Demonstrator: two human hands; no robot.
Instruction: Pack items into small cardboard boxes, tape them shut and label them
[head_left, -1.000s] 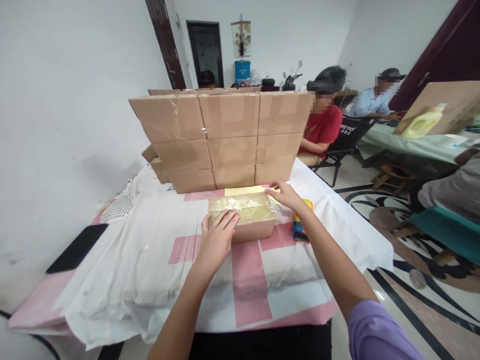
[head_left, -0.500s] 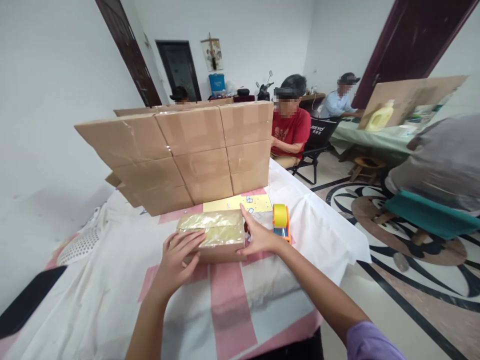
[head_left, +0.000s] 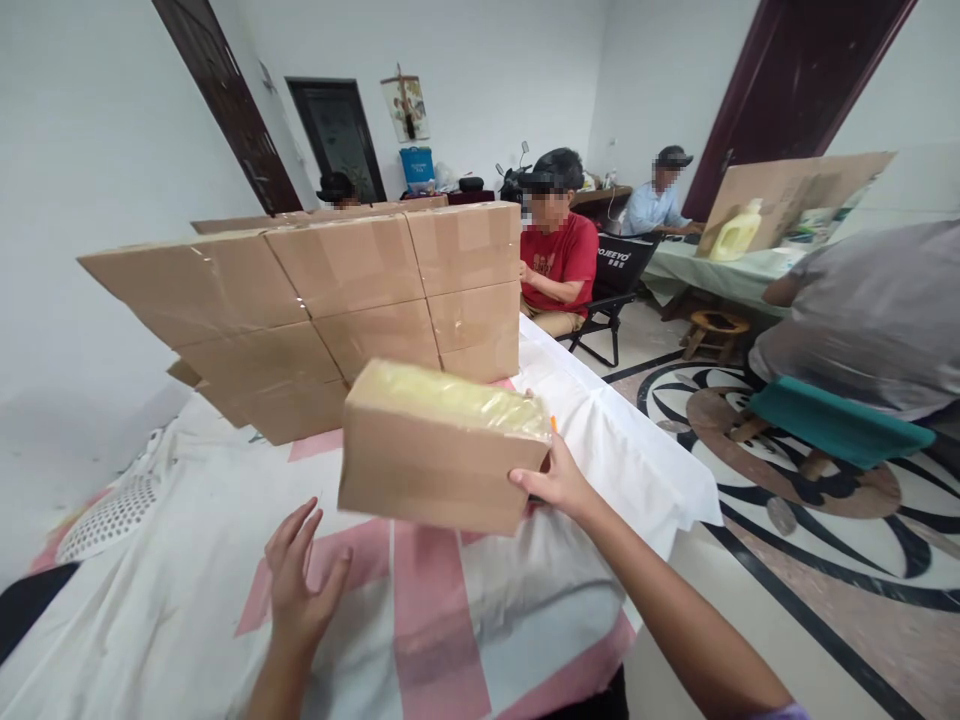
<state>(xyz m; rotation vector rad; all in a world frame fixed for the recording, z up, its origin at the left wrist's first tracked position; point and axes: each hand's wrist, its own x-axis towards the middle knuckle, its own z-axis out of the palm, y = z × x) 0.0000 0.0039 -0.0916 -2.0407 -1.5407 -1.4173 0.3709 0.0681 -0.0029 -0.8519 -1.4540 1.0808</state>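
Grasping a taped cardboard box (head_left: 431,465) with the right hand (head_left: 559,475), clasping it firmly by its right end, pressing the thumb against the near face and curling the fingers round behind (mostly out of sight there). Holding the box at a tilt over the tablecloth (head_left: 225,560), sloping its top down to the right, and showing shiny yellowish tape (head_left: 450,390) along that top. Holding the left hand (head_left: 304,570) released, apart from the box and near its lower left corner, spreading the thumb away from loosely bent fingers above a pink patch of the cloth. Facing a wall of stacked cardboard boxes (head_left: 352,280) just beyond the held box, and covering part of its lowest row with that box. Glimpsing a bit of orange just behind the right hand, too hidden to name. Taking in a white perforated object (head_left: 109,515) and a dark flat object (head_left: 30,605) toward the left edge. Looking past the stack toward a person in a red shirt (head_left: 566,250) beside a black chair (head_left: 619,265). Seeing, farther right, a pale yellow bottle (head_left: 739,232) on a green-covered table (head_left: 671,275), and, nearer, a person in grey (head_left: 862,310) sitting on a teal seat (head_left: 840,420).
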